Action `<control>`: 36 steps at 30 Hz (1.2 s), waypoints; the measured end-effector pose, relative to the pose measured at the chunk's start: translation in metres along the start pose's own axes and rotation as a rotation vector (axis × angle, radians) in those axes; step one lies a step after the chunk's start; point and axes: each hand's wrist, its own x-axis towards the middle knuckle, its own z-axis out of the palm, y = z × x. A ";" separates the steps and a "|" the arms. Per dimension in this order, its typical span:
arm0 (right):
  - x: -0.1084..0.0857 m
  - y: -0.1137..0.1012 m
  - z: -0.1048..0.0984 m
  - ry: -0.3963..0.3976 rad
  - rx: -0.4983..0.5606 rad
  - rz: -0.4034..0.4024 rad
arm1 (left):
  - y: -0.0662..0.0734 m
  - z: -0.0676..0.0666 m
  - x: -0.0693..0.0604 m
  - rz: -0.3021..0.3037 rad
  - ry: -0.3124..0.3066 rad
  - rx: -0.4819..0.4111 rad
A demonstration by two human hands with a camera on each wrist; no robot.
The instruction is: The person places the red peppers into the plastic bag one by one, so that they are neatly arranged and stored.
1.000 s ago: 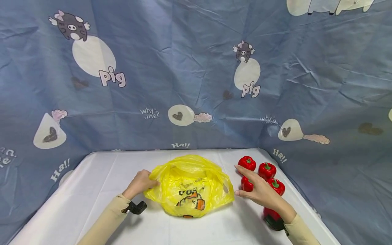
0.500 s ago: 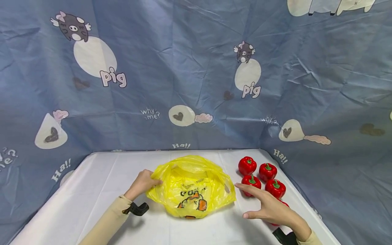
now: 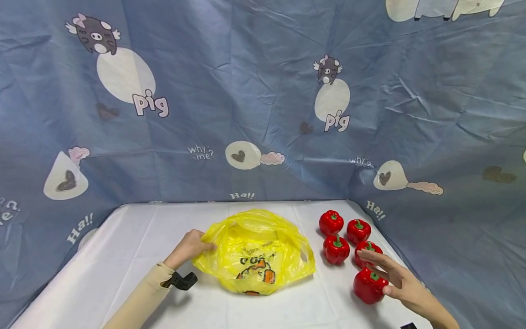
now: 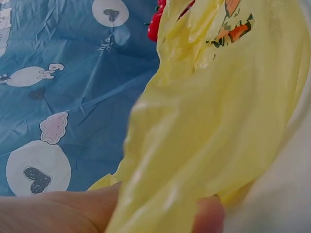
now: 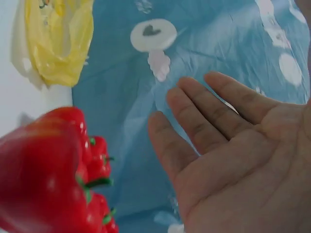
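Note:
A yellow plastic bag point(image 3: 254, 251) lies on the table with its mouth spread, showing a printed black and orange picture. My left hand point(image 3: 190, 249) pinches the bag's left rim; in the left wrist view the thumb point(image 4: 209, 216) presses the film, which hides most of the fingers. At the right, my right hand point(image 3: 404, 283) hovers beside the nearest red bell pepper point(image 3: 370, 285), thumb and fingers spread apart. The right wrist view shows the bare palm point(image 5: 233, 174), with straight fingers and a gap between it and the large close bell pepper point(image 5: 41, 174).
Several more red bell peppers stand behind the nearest one, among them a front-left bell pepper point(image 3: 336, 249) and a back bell pepper point(image 3: 330, 223). All are on the white-covered table point(image 3: 135, 246). A blue printed curtain point(image 3: 263, 100) rises along the table's back and sides.
My right hand has moved from beside the bag, back and to the right, to the nearest bell pepper, uncovering the others. The left hand stays at the bag's rim.

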 end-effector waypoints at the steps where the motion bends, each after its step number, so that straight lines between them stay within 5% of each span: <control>1: -0.003 0.004 -0.003 -0.003 0.020 -0.042 | 0.000 0.000 0.000 -0.001 0.002 -0.004; 15: -0.041 0.044 -0.020 0.157 0.107 -0.085 | 0.000 -0.001 -0.003 -0.005 -0.004 -0.005; 23: -0.040 0.067 -0.015 0.287 -0.037 0.337 | 0.000 -0.001 -0.001 -0.016 0.004 -0.015; 31: -0.031 0.082 -0.002 0.250 -0.126 0.576 | -0.001 -0.001 -0.001 -0.027 0.000 -0.018; 36: -0.023 0.091 0.005 0.206 -0.050 0.749 | -0.001 -0.001 0.000 -0.020 0.005 -0.019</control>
